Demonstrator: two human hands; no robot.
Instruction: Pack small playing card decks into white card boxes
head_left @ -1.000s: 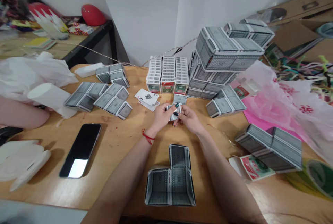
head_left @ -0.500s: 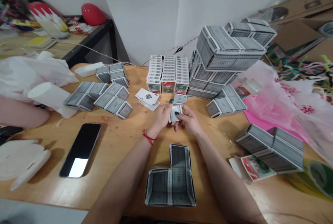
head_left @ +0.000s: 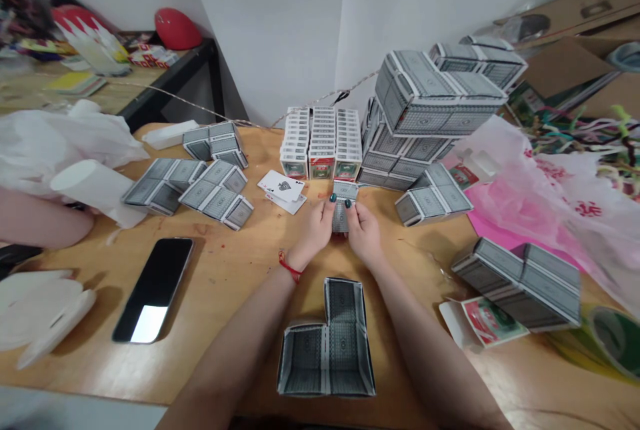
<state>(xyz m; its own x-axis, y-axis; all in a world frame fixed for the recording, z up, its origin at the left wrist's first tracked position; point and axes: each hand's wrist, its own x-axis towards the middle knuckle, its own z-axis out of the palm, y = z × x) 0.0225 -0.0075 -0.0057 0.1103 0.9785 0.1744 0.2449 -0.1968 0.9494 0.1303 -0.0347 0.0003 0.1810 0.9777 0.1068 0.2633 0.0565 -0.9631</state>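
Between my two hands is a playing card (head_left: 340, 218), its grey patterned back facing up. My left hand (head_left: 318, 225) grips its left side with the thumb on top. On the right side my right hand (head_left: 365, 230) does the same, thumb pressed flat near the other one. Just beyond, another face-down card (head_left: 346, 190) lies on the table. Two face-up cards (head_left: 283, 189), the upper one an ace of spades, rest to the left. Nearer to me, between my forearms, stands an L-shaped open form folded from cards (head_left: 326, 357).
Rows of card boxes (head_left: 321, 140) stand at the back. A tall stack of folded-card blocks (head_left: 440, 107) rises to their right. More blocks (head_left: 217, 193) sit left, above a phone (head_left: 154, 290). An opened card box (head_left: 493, 322) and a tape roll (head_left: 607, 340) are at right.
My right fingers, which were curled around the card, have shifted so both thumbs now lie on top side by side. The card has turned slightly flatter and moved a little right.
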